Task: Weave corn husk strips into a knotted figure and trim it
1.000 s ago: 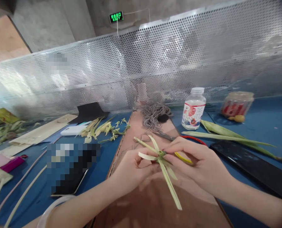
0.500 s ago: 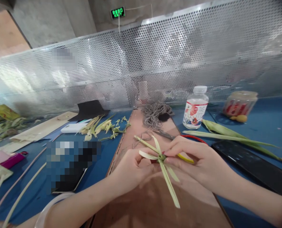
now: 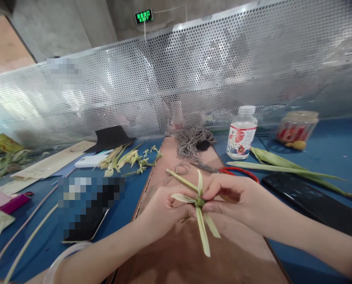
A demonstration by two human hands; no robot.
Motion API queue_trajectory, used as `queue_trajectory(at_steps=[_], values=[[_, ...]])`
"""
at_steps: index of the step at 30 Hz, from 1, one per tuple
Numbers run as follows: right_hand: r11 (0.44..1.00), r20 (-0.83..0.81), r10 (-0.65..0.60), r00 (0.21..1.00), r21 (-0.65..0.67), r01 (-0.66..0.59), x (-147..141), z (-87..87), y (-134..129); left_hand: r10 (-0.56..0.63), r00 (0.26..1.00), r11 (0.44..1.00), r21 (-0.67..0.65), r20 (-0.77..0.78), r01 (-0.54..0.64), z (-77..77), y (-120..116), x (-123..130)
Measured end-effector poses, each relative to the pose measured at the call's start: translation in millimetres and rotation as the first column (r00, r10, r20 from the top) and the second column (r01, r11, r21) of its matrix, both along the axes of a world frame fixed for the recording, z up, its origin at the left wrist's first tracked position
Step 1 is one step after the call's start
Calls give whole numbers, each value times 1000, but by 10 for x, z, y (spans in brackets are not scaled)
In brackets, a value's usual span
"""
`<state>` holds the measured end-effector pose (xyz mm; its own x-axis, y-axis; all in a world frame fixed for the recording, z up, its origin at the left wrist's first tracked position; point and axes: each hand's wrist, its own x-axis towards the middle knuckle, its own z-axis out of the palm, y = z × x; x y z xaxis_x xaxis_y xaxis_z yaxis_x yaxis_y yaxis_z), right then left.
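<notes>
Pale green husk strips [image 3: 203,232] radiate from a small tight knot in front of me, above the brown board. My left hand [image 3: 171,209] pinches the piece from the left, its thumb near the knot. From the right, the thumb and forefinger of my right hand [image 3: 232,199] close on the knot's edge. Just behind the hands lie scissors with red handles [image 3: 242,170], partly covered by my right hand. A tangle of grey yarn [image 3: 190,142] rests farther back on the board.
A labelled clear bottle [image 3: 242,136] and a jar [image 3: 297,128] stand at the back right. Green husks [image 3: 273,165] and a black phone [image 3: 309,201] lie nearer on the right. To the left are cut husk pieces [image 3: 131,158], a dark device [image 3: 88,225] and a magenta case [image 3: 14,202]. A perforated metal screen [image 3: 152,86] rises behind.
The knotted piece has turned slightly in my fingers, its long lower strip swinging left. My right hand has shifted its pinch, and the yellow part formerly seen by its fingers no longer shows.
</notes>
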<state>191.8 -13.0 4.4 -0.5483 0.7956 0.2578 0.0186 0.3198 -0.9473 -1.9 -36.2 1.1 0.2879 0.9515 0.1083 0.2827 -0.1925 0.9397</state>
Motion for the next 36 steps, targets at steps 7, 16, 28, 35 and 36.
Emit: queue_trajectory(at_steps=[7,16,28,35,36], values=[[981,100,-76,992,184,57,10,-54,-8,14,1000,1000,3,-7,-14,-18,-7,-3],[868,147,-141,979,495,50,44,51,-14,47,999,997,-55,5,-47,82,-24,104],[768,105,-198,975,634,88,10,-25,52,3,979,965,-257,204,51,47,17,94],[910,37,-205,978,374,176,-34,-81,-39,11,944,959,-270,330,83,65,8,105],[925,32,-214,976,327,192,-35,-87,-49,13,943,959,-271,333,82,63,8,102]])
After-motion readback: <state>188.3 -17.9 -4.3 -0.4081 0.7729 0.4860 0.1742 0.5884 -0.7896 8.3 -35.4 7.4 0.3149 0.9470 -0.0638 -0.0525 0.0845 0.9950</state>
